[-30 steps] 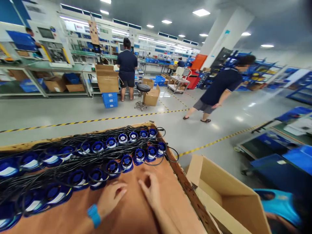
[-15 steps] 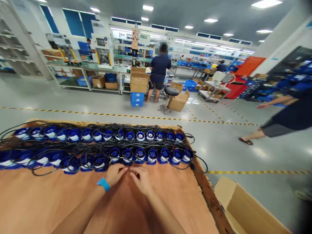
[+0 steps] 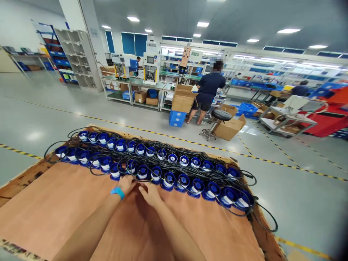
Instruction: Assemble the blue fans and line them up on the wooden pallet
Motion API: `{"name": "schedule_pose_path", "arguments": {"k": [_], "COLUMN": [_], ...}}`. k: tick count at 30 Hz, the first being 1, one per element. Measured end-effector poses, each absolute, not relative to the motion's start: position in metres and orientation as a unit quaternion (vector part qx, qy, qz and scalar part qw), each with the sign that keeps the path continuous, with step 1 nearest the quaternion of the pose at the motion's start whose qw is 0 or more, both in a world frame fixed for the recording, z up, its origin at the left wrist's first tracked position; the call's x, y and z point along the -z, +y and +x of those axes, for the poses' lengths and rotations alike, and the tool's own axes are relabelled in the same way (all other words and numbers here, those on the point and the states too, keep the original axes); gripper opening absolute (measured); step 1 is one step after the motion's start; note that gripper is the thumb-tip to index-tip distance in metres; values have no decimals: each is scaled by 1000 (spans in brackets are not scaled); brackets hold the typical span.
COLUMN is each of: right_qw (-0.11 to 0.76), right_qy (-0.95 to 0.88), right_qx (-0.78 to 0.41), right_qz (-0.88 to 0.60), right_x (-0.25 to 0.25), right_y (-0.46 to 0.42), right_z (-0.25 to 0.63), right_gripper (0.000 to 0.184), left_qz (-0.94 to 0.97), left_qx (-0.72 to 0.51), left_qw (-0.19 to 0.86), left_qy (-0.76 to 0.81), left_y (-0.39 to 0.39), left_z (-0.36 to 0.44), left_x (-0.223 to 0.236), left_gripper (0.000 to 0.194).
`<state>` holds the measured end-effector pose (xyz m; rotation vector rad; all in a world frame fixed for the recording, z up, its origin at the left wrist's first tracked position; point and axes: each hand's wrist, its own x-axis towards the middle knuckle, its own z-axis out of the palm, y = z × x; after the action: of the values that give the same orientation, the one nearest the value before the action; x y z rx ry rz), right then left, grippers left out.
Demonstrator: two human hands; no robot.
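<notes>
Two rows of blue round housings with white labels and black cables lie on a plywood sheet (image 3: 81,210). My left hand (image 3: 127,184), with a light-blue band at its wrist, reaches to the front of a blue housing (image 3: 143,172) in the near row. Its fingers are stretched forward, partly hidden, and seem to hold nothing. Just to the right is my right hand (image 3: 150,194), thumb and fingers apart, beside the near edge of another blue housing (image 3: 156,174). Whether the fingertips touch the housings is unclear. Black cables (image 3: 174,165) run tangled between the rows.
A wooden rim (image 3: 268,232) borders the sheet on the right. Loose cable loops (image 3: 268,217) hang over it. Beyond a striped floor line, a person (image 3: 209,87) stands by a cardboard box (image 3: 183,98) on blue crates (image 3: 176,119) and a round stool (image 3: 220,115).
The view has swung left, so the whole left end of the rows shows. Both hands stay close together at the near row, with fingers slightly nearer the housings. The walking person at right left view.
</notes>
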<state>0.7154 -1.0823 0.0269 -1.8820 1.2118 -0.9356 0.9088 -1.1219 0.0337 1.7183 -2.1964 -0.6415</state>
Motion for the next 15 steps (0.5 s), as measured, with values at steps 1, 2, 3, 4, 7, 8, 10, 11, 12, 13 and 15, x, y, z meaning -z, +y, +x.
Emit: {"name": "schedule_pose_path", "arguments": {"k": [1,2,3,4,7,8,10,11,12,13,15], "right_qw": [349,353,359,367,378,376,365,358,350,341,324], "right_qy": [450,428,406,385,357,365,413,446,479,507,543], "right_qx": [369,371,364,352,332,338,356,359,358,356,370], "right_qz": [-734,-745,-757,-770,-787,-782,-755,-738,-721,-707,-681], "right_x": [-25,-24,-22,-21,-19,-19,-19,-19,-18,-18,-17], "right_y": [-1071,-1060,-1050,-1044,-1054,-1066,-1097,-1112,-1124,-1133,-1137], "right_z": [722,731,744,759,811,827,851,858,863,866,873], "right_gripper": [32,32,32,33,35,35,32,31,30,29,29], "left_qz": [600,605,610,616,627,627,617,608,598,588,570], "left_qx": [219,211,197,181,142,140,143,145,148,153,165], "left_qw": [131,125,119,111,93,92,92,94,94,95,95], "left_qy": [-758,-758,-758,-759,-760,-761,-769,-775,-782,-789,-799], "left_y": [-1114,-1106,-1098,-1092,-1097,-1107,-1137,-1153,-1167,-1179,-1192], "left_z": [918,931,947,965,1018,1032,1049,1052,1053,1053,1056], "left_x": [-31,-29,-26,-24,-22,-24,-27,-29,-30,-30,-30], "left_gripper": [37,39,42,45,47,44,37,34,33,33,34]}}
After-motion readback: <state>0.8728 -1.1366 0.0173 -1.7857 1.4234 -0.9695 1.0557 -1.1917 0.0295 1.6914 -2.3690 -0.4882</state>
